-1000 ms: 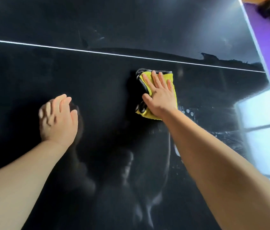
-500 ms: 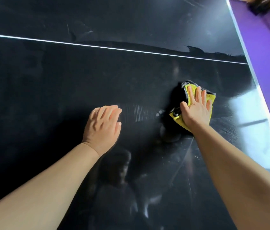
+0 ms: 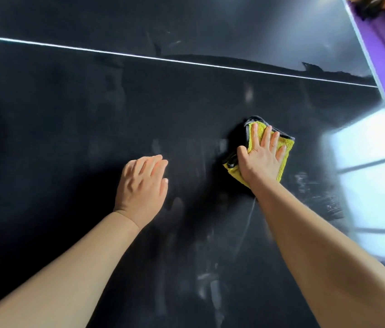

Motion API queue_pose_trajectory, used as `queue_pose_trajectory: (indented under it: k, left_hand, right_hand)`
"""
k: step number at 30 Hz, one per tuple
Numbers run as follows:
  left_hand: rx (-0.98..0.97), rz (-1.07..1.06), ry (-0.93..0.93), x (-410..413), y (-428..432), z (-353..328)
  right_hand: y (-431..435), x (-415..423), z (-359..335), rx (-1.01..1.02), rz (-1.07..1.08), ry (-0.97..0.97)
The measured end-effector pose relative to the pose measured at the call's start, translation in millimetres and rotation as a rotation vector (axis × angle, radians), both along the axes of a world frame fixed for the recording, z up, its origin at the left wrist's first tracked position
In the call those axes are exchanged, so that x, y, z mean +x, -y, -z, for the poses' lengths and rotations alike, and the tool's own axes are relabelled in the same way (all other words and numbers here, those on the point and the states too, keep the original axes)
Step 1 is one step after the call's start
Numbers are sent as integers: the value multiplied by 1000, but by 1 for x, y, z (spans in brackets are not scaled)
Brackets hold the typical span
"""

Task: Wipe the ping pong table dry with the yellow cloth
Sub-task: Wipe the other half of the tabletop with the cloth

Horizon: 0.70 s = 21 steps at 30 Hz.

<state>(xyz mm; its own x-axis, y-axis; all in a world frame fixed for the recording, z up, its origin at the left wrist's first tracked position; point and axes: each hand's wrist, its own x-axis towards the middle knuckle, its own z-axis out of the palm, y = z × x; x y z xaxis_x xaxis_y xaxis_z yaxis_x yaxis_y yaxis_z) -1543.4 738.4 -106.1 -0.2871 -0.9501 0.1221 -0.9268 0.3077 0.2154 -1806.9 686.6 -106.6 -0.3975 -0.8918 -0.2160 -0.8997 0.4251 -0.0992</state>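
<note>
Fingers (image 3: 266, 138) of the right hand (image 3: 261, 162) lay straight and spread, pressing the folded yellow cloth (image 3: 285, 150) onto the ping pong table (image 3: 68, 114), the cloth having swept rightward and away from the white line (image 3: 186, 62), with wet streaks (image 3: 316, 192) near the right edge probably still to dry.

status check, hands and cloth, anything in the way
Right hand flat, pressing yellow cloth on ping pong table. Left hand open, palm down over table. Smears right of cloth; nothing blocks it.

I make out no lettering, brand, number or label from here. The dark surface (image 3: 68, 138) bears only a plain white line (image 3: 139, 57) toward twelve o'clock. The yellow cloth (image 3: 288, 145) shows none.
</note>
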Motion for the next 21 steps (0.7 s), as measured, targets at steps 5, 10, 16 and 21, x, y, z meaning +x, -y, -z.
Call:
queue_pose_trajectory:
  k: [5,10,16,21]
  left_hand:
    - [4,-87,3,84,-14,-1]
    - [25,-192,-8,147,-29,1]
    - [1,-288,-27,180,-50,2]
    - [14,-359,-10,168,-70,-3]
  right_hand:
    - [12,107,-2,5,-160,4]
    - [22,203,1,-12,-389,12]
    - [1,277,3,-7,-709,29]
    - [-50,287,4,24,-948,44]
